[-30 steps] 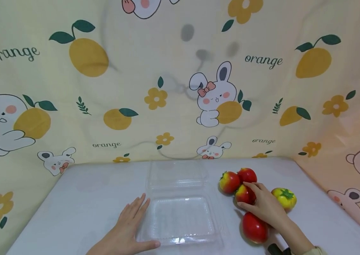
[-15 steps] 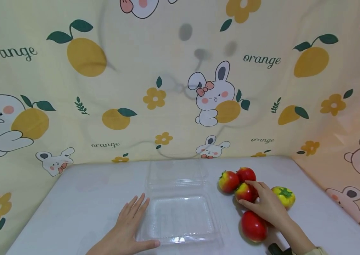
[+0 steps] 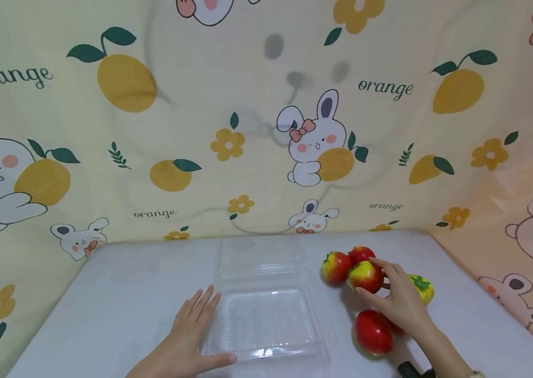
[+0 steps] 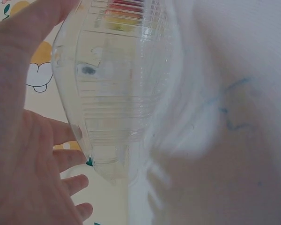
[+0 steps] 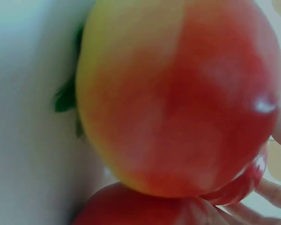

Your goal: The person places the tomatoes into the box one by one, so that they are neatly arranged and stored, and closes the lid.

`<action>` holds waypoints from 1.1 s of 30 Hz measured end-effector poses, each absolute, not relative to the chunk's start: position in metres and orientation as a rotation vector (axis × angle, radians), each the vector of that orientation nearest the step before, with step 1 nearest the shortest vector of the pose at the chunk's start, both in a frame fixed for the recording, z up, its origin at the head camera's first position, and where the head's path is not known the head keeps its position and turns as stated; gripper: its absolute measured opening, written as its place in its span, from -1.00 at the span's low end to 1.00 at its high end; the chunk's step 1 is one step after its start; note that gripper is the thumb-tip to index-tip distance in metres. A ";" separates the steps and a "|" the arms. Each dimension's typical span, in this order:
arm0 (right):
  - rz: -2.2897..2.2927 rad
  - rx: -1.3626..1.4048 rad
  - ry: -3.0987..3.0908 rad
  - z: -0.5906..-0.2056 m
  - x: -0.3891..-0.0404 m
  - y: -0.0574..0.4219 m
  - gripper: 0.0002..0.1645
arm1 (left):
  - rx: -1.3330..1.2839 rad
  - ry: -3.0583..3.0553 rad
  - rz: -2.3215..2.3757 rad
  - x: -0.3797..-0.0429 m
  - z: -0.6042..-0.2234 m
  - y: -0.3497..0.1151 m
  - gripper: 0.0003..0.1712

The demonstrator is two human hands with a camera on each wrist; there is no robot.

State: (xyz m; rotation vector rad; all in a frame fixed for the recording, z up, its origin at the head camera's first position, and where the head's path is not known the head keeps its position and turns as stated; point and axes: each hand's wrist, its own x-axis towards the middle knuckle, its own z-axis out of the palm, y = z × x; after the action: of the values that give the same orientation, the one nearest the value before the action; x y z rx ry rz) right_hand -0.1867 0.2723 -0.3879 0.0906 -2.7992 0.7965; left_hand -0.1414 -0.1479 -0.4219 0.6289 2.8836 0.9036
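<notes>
My right hand (image 3: pixel 401 302) pinches a red-and-yellow tomato (image 3: pixel 364 278) between thumb and fingers, raised in front of two others. Behind it sit a red-and-yellow tomato (image 3: pixel 335 269) and a red tomato (image 3: pixel 361 254). Nearer to me lies a large red tomato (image 3: pixel 374 333); another is partly hidden by the wrist. In the right wrist view a tomato (image 5: pixel 178 98) with green leaves fills the foreground. At the left, my left hand (image 3: pixel 188 331) has spread, straight fingers along the side of a clear plastic clamshell box (image 3: pixel 268 320), touching its rim in the left wrist view.
The box's lid (image 3: pixel 262 257) is folded back, away from me. A yellow tomato (image 3: pixel 422 289) with a green top stands right of my right hand. A white cloth (image 3: pixel 120 310) covers the table, and a printed curtain (image 3: pixel 257 178) rises behind it.
My right hand has taken hold of the red-and-yellow tomato and raised it slightly, tilting its yellow side into view. My left hand has stayed by the box.
</notes>
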 end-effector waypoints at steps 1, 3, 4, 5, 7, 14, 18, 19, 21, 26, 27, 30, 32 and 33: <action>0.808 0.092 -2.792 -0.387 -0.186 0.272 -0.02 | 0.629 2.885 0.902 -0.141 -0.422 -0.148 0.30; 0.835 0.087 -2.785 -0.386 -0.185 0.270 -0.01 | 0.630 2.892 0.901 -0.141 -0.422 -0.148 0.31; 0.852 0.081 -2.783 -0.385 -0.185 0.269 0.00 | 0.635 2.895 0.904 -0.141 -0.422 -0.148 0.31; 0.866 0.077 -2.781 -0.384 -0.184 0.268 0.00 | 0.636 2.898 0.906 -0.141 -0.422 -0.148 0.31; 0.895 0.072 -2.777 -0.383 -0.183 0.267 0.02 | 0.646 2.902 0.928 -0.140 -0.423 -0.148 0.31; 0.951 0.075 -2.742 -0.379 -0.182 0.261 0.03 | 0.680 2.935 0.915 -0.140 -0.424 -0.148 0.30; 0.975 0.099 -2.719 -0.377 -0.182 0.256 -0.02 | 0.660 2.924 0.928 -0.139 -0.424 -0.148 0.30; 0.975 0.108 -2.711 -0.376 -0.182 0.255 -0.03 | 0.658 2.926 0.933 -0.139 -0.424 -0.148 0.30; 0.978 0.130 -2.694 -0.376 -0.182 0.253 -0.05 | 0.655 2.926 0.943 -0.139 -0.424 -0.148 0.30; 0.980 0.194 -2.663 -0.374 -0.182 0.246 -0.06 | 0.671 2.939 0.940 -0.138 -0.424 -0.149 0.30; 0.981 0.204 -2.661 -0.374 -0.182 0.245 -0.06 | 0.673 2.940 0.938 -0.138 -0.424 -0.149 0.30; 0.972 0.233 -2.653 -0.373 -0.182 0.241 -0.04 | 0.666 2.929 0.931 -0.138 -0.423 -0.149 0.32; 0.951 0.258 -2.643 -0.374 -0.182 0.238 -0.05 | 0.671 2.928 0.931 -0.138 -0.423 -0.149 0.32; 0.944 0.272 -2.636 -0.374 -0.182 0.236 -0.05 | 0.673 2.926 0.934 -0.138 -0.423 -0.149 0.32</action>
State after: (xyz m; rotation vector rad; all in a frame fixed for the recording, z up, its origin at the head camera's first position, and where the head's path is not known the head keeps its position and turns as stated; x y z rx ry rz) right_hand -0.1822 0.2364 -0.3739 0.2716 -2.6364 0.9444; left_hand -0.1376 -0.1493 -0.4229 0.6729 2.9260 0.9340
